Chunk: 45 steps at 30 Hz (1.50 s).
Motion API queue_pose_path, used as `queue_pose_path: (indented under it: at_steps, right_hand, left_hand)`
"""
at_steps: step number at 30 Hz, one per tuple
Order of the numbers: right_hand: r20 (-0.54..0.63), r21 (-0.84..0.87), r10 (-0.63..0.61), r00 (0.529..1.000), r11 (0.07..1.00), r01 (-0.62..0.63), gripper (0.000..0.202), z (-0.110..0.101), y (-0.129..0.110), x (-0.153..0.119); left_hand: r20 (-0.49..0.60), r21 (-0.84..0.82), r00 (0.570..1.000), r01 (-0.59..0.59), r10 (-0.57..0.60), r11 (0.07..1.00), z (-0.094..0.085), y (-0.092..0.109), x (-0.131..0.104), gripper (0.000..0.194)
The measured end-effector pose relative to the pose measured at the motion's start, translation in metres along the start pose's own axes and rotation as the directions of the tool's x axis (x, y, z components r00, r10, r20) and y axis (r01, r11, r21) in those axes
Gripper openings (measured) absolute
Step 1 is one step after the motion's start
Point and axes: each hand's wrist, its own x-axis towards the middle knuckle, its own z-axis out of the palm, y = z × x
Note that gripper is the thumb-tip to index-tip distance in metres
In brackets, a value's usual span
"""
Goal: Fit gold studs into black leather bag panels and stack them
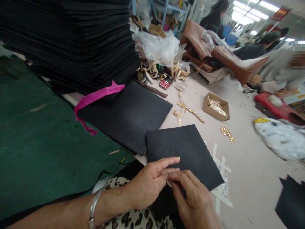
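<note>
My left hand (149, 181), with a silver bangle on its wrist, is over the near edge of a black leather panel (176, 146). Its index finger stretches out while the other fingers meet my right hand (193, 194). The right fingertips are pinched together against the left ones, around something small that I cannot make out. Behind the panel lies a larger black leather piece (128, 111), its corner touching the nearer one. A bright pink strip (100, 95) rests on its far left part, beside a tall stack of black sheets (71, 41).
An open cardboard box (215, 106) holds wrapped gold pieces, near a gold chain strip (192, 113) and a small gold pile (228, 134). Brown leather bags (202, 47) and plastic wrap stand behind. Another person's hands work at the right.
</note>
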Motion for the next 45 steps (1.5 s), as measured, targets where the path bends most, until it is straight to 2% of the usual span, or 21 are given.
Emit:
queue_pose_path:
  at_steps: [3, 6, 7, 9, 11, 13, 15, 17, 21, 25, 29, 33, 37, 40, 42, 45]
  right_hand:
    - [-0.014, 0.058, 0.012, 1.000, 0.998, -0.011, 0.018, 0.004, -0.003, 0.004]
    - [0.016, 0.203, -0.012, 1.000, 0.979, 0.009, 0.018, 0.004, -0.004, 0.009]
    - [0.029, 0.231, 0.008, 1.000, 0.973, -0.015, 0.016, 0.003, -0.002, 0.010]
    - [0.029, 0.233, 0.128, 0.991, 0.963, -0.132, 0.010, -0.002, 0.005, 0.012]
    - [-0.003, 0.211, 0.297, 0.955, 0.934, -0.290, 0.009, -0.008, 0.017, 0.013]
    - [-0.023, 0.220, 0.433, 0.901, 0.882, -0.417, 0.018, -0.013, 0.030, 0.014]
    - [0.002, 0.261, 0.519, 0.855, 0.825, -0.501, 0.025, -0.015, 0.040, 0.015]
    - [0.059, 0.317, 0.568, 0.821, 0.769, -0.555, 0.030, -0.015, 0.047, 0.017]
    - [0.159, 0.443, 0.582, 0.798, 0.680, -0.584, 0.033, -0.014, 0.051, 0.023]
    - [0.241, 0.474, 0.573, 0.783, 0.635, -0.610, 0.031, -0.016, 0.051, 0.029]
    - [0.315, 0.500, 0.574, 0.756, 0.577, -0.646, 0.029, -0.016, 0.050, 0.034]
    - [0.340, 0.471, 0.544, 0.767, 0.608, -0.640, 0.023, -0.015, 0.049, 0.037]
    - [0.339, 0.464, 0.481, 0.808, 0.662, -0.589, 0.019, -0.016, 0.050, 0.038]
    - [0.342, 0.476, 0.462, 0.818, 0.666, -0.575, 0.018, -0.016, 0.051, 0.039]
    - [0.358, 0.485, 0.460, 0.813, 0.652, -0.583, 0.019, -0.017, 0.050, 0.041]
    - [0.416, 0.502, 0.490, 0.766, 0.579, -0.643, 0.020, -0.018, 0.050, 0.043]
  left_hand:
    - [-0.032, -0.100, 0.998, 0.050, -0.053, 0.994, -0.005, -0.001, -0.002, 0.043]
    - [-0.090, -0.177, 0.981, 0.152, -0.169, 0.972, -0.014, -0.001, -0.011, 0.041]
    - [-0.127, -0.187, 0.973, 0.168, -0.193, 0.968, -0.018, 0.000, -0.016, 0.040]
    - [-0.212, -0.152, 0.957, 0.167, -0.197, 0.974, -0.027, 0.001, -0.029, 0.036]
    - [-0.289, -0.068, 0.940, 0.169, -0.181, 0.983, -0.036, 0.002, -0.041, 0.031]
    - [-0.358, 0.014, 0.915, 0.205, -0.187, 0.979, -0.042, 0.002, -0.049, 0.030]
    - [-0.404, 0.051, 0.896, 0.226, -0.187, 0.973, -0.044, 0.000, -0.051, 0.036]
    - [-0.382, 0.066, 0.905, 0.228, -0.186, 0.971, -0.043, -0.001, -0.049, 0.043]
    - [-0.254, 0.065, 0.948, 0.212, -0.189, 0.975, -0.033, 0.006, -0.037, 0.043]
    - [-0.151, -0.059, 0.963, 0.217, -0.224, 0.974, -0.020, 0.016, -0.021, 0.037]
    - [-0.200, -0.154, 0.906, 0.347, -0.373, 0.925, -0.013, 0.013, -0.003, 0.031]
    - [-0.239, -0.212, 0.865, 0.396, -0.441, 0.893, -0.012, 0.008, 0.007, 0.032]
    - [-0.248, -0.199, 0.852, 0.421, -0.461, 0.885, -0.014, 0.010, 0.008, 0.034]
    - [-0.251, -0.175, 0.848, 0.434, -0.467, 0.884, -0.013, 0.011, 0.007, 0.032]
    - [-0.242, -0.142, 0.852, 0.443, -0.465, 0.885, -0.012, 0.011, 0.007, 0.032]
    - [-0.218, -0.081, 0.864, 0.448, -0.454, 0.891, -0.012, 0.010, 0.006, 0.034]
